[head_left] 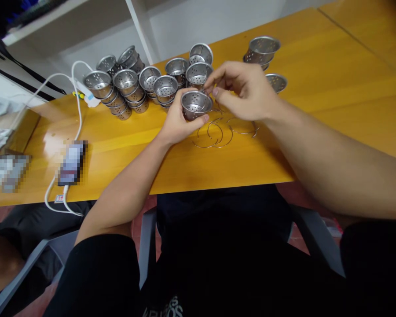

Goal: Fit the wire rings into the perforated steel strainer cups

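Observation:
My left hand is wrapped round a small metal strainer cup with holes in its wall, its mouth tilted up towards me. Just at the cup's far right rim, the thumb and forefinger of my right hand are pinched on what looks like a thin wire; most of it is hidden by the fingers. Several thin curved wires lie on the table below and to the right of the cup. Behind my left hand stand more perforated cups, some in stacks.
Stacked cups stand at the back left, and others behind my right hand. A phone with a white cable lies on the wooden table. At far left are a blurred grey object and a seated person's leg.

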Tool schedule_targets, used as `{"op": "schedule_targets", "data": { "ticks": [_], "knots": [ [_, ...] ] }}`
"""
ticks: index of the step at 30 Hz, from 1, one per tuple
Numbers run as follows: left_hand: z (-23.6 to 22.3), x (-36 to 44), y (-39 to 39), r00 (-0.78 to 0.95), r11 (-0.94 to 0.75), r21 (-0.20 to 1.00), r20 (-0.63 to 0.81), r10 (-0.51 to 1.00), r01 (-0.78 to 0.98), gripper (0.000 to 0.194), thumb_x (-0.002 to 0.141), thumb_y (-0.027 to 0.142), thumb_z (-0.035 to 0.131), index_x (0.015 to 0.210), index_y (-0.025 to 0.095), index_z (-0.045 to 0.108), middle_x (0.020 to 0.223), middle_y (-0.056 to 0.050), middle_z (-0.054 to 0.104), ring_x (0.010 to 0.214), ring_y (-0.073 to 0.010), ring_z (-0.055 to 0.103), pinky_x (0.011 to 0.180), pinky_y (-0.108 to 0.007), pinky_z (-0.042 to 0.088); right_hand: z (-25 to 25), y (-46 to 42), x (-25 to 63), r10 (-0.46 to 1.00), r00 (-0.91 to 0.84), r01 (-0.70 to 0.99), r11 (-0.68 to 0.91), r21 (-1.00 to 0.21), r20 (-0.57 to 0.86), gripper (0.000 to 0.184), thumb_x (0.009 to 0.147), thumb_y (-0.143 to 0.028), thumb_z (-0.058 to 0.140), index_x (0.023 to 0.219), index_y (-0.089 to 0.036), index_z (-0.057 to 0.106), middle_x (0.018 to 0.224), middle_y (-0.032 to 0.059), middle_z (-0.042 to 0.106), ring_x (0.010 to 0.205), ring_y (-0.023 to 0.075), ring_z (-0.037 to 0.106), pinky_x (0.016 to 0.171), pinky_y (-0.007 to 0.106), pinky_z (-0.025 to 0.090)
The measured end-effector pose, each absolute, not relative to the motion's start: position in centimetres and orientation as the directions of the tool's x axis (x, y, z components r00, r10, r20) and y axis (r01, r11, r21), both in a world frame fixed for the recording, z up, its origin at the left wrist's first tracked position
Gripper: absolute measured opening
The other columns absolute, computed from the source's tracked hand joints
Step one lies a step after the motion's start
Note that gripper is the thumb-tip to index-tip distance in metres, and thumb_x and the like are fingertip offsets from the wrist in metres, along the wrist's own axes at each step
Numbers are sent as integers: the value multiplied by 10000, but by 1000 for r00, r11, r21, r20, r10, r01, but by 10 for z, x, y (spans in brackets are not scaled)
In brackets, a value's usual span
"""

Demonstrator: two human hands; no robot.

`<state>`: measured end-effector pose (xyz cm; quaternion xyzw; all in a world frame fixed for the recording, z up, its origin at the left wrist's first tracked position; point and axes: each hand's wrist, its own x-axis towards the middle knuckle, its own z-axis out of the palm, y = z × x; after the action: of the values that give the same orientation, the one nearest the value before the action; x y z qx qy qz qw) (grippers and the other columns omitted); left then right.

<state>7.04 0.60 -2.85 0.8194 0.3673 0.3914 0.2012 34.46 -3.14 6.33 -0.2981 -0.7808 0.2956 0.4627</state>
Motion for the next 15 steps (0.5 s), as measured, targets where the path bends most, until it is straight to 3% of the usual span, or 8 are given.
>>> {"op": "schedule_targets", "data": {
  "ticks": [3,7,15],
  "knots": [
    [-31,67,10,418,-664,619,518,746,419,1083,1030,1066,800,1779,343,502,1674,-155,736,1568,-386,790,1396,-599,643,67,-35,345,732,-410,236,661,-712,544,204,998,-533,974,1045,-364,871,1233,127,880,1038,358,746,966,585,609],
    [-32,66,13,411,-658,628,517,751,414,1088,1041,1060,787,1818,367,472,1693,-151,723,1582,-387,774,1415,-610,617,69,-37,344,784,-406,262,593,-761,470,273,894,-601,1051,968,-395,888,1333,153,864,1278,445,718,1083,639,638],
    [-32,63,13,412,-673,618,533,739,406,1022,1066,982,842,1805,364,499,1700,-156,750,1606,-383,782,1424,-639,634,49,-30,340,723,-551,242,615,-750,416,296,859,-467,986,1141,-379,966,1502,124,811,1336,427,742,1160,636,673]
  ]
}}
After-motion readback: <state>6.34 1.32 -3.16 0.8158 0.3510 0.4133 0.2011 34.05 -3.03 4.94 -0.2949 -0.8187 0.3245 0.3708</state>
